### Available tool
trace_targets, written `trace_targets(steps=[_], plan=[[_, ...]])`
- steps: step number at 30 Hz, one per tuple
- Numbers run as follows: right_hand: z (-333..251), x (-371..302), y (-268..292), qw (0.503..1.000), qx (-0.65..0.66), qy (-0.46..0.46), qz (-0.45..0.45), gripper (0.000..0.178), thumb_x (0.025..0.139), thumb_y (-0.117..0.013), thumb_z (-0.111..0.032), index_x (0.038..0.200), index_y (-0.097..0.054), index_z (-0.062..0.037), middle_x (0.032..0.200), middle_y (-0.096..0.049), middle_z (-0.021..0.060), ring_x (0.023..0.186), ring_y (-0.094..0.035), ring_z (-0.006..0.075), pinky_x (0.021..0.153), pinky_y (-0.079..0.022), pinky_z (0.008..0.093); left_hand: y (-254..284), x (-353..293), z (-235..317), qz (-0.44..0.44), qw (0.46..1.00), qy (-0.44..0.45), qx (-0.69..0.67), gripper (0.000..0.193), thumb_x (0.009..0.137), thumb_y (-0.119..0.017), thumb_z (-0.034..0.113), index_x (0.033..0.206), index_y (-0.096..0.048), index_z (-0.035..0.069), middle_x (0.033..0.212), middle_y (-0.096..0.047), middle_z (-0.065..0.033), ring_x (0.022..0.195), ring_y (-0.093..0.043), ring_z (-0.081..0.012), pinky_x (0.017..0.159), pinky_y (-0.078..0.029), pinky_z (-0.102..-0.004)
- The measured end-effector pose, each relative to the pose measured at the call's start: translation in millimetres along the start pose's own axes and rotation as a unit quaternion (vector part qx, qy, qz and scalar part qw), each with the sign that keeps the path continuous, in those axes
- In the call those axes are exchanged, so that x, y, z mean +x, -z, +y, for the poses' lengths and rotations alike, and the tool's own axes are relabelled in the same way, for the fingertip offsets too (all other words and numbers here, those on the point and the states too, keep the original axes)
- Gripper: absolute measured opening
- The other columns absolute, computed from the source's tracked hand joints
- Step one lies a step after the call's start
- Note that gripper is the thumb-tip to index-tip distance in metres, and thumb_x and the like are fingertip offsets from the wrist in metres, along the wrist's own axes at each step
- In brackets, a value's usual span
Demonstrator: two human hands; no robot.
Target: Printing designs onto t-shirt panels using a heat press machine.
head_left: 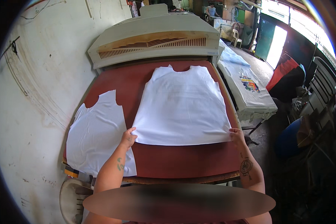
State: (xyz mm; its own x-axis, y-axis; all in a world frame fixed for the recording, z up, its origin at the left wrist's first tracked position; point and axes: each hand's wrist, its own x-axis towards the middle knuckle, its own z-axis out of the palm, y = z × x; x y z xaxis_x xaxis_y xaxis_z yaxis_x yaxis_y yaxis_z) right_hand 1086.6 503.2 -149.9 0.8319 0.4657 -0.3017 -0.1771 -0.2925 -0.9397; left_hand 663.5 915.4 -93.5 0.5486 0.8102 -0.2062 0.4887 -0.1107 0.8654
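Dark red bed [186,162] carries a large white fabric panel [183,108]; the left hand [129,137] pinches its eight-o'clock corner, the right hand [236,135] its four-o'clock corner. Between eight and nine o'clock lies a narrower white piece [95,130]; beyond, at twelve, stands a pale slotted hood [156,30].

Daylight glares white at the doorway [279,46], far beyond and right of the right hand [237,135]. Between this grip and that of the left hand [128,137], the cloth [183,108] is bright and softly shadowed; outward of the right grip lies deep shade. Fisheye distortion bends edges farthest from the grips, ringed by dark vignetting; below both, an oval patch [179,202] is blurred.
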Motion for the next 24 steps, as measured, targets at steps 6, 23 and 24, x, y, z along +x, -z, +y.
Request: trace_targets(steps=[6, 23, 24], plan=[[3, -48, 12, 0.997, -0.061, 0.031, 0.022, 0.031, 0.075, -0.059, 0.006, 0.106, -0.059, 0.0016, 0.086, -0.059, 0.0019, 0.066, -0.053, 0.0087, 0.058, -0.043, 0.0207, 10, -49, -4, -0.028, 0.999, 0.03, 0.002, 0.052, 0.076, -0.059, -0.001, 0.127, -0.052, 0.006, 0.116, -0.058, -0.0164, 0.102, -0.056, -0.0213, 0.088, -0.043, -0.0289], [38, -148, 36, 0.883, -0.33, 0.22, 0.25, 0.034, 0.07, -0.057, -0.003, 0.104, -0.059, 0.0024, 0.106, -0.054, 0.0162, 0.102, -0.052, 0.0328, 0.091, -0.04, 0.0397, 14, -145, -39, -0.007, 0.971, -0.153, 0.184, 0.054, 0.072, -0.064, 0.009, 0.124, -0.049, 0.001, 0.114, -0.055, -0.019, 0.1, -0.057, -0.0315, 0.09, -0.045, -0.0358], [41, -145, 32, 0.888, -0.256, 0.207, 0.321, 0.033, 0.074, -0.056, -0.002, 0.107, -0.058, 0.0016, 0.111, -0.049, 0.0153, 0.106, -0.05, 0.0294, 0.093, -0.039, 0.0374, 27, -152, -34, 0.021, 0.974, -0.135, 0.183, 0.054, 0.072, -0.064, 0.009, 0.124, -0.049, 0.001, 0.114, -0.055, -0.019, 0.1, -0.057, -0.0315, 0.09, -0.045, -0.0358]])
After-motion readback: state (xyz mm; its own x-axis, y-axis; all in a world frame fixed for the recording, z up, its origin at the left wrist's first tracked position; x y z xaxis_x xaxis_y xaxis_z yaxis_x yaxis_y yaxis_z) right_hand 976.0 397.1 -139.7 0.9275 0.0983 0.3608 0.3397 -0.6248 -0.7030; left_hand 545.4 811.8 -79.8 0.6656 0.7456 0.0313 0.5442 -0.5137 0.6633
